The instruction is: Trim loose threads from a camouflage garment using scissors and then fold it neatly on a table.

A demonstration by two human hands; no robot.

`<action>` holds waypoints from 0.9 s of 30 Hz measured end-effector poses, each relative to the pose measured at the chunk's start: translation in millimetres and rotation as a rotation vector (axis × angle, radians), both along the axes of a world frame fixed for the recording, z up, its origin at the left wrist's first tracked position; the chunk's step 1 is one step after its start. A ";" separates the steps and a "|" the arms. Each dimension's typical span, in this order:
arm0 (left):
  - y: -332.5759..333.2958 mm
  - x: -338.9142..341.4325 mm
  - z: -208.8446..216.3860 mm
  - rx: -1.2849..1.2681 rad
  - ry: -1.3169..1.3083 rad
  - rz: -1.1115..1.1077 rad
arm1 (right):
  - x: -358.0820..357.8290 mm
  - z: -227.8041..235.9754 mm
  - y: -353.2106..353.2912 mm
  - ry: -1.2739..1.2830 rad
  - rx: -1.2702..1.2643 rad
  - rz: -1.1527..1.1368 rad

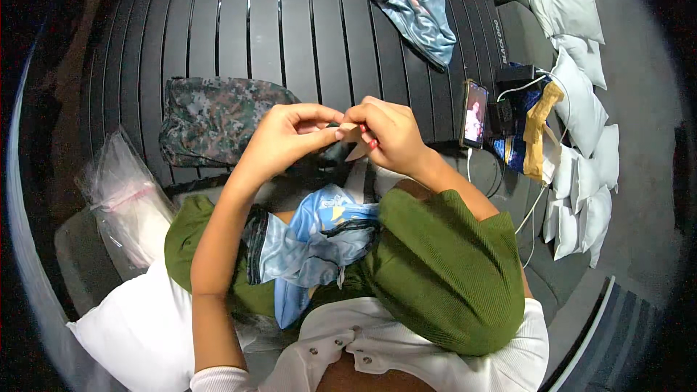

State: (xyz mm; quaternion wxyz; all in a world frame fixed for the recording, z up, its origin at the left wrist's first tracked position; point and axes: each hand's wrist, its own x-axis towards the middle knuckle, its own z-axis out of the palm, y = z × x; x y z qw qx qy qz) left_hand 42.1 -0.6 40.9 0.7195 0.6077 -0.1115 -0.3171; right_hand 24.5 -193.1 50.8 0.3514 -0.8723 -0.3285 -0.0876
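Note:
Both hands meet above my lap, at the near edge of the slatted table. My left hand [294, 134] pinches one end of a small tan strip [356, 151], thin like paper or tape. The fingers of my right hand [390, 133] are curled closed around the same strip, partly hiding it. Below them, a light-blue printed cloth piece with black elastic trim [316, 239] lies bunched on my lap, over green trousers [450, 268]. Just beyond my left hand, a camouflage cloth [218, 116] rests on the table.
Another blue cloth with black trim [421, 11] lies on the far right of the dark slatted table [290, 22]. At right, a lit phone [474, 115] stands by cables and a yellow-and-blue bag [541, 131]. Several white pillow-like packs [581, 109] line the seat. A clear plastic bag [131, 199] sits left.

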 end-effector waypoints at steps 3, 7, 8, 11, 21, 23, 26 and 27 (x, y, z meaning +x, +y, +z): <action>1.2 0.4 5.0 -0.002 0.026 -0.030 | -0.1 1.9 0.5 -0.028 -0.017 0.027; 3.6 1.3 -0.7 -0.012 0.048 -0.084 | -0.5 -0.3 0.7 -0.021 -0.004 0.053; 3.3 1.5 -0.7 -0.012 0.048 -0.084 | -0.7 -0.8 0.9 -0.001 0.018 0.050; 2.4 1.4 -0.3 -0.039 0.091 -0.092 | -1.8 0.3 2.4 0.043 0.047 0.055; 0.6 -0.3 -3.4 0.047 -0.017 -0.047 | -0.5 -1.2 2.5 0.081 0.108 0.059; 0.0 -0.5 -4.3 0.130 -0.075 -0.016 | -0.7 0.8 2.4 0.099 0.130 0.041; 2.1 2.1 -4.7 0.155 -0.096 0.035 | -1.5 6.2 3.1 0.211 0.171 -0.053; 3.7 3.4 -4.7 0.170 -0.075 0.040 | -2.0 6.7 3.2 0.304 0.189 -0.128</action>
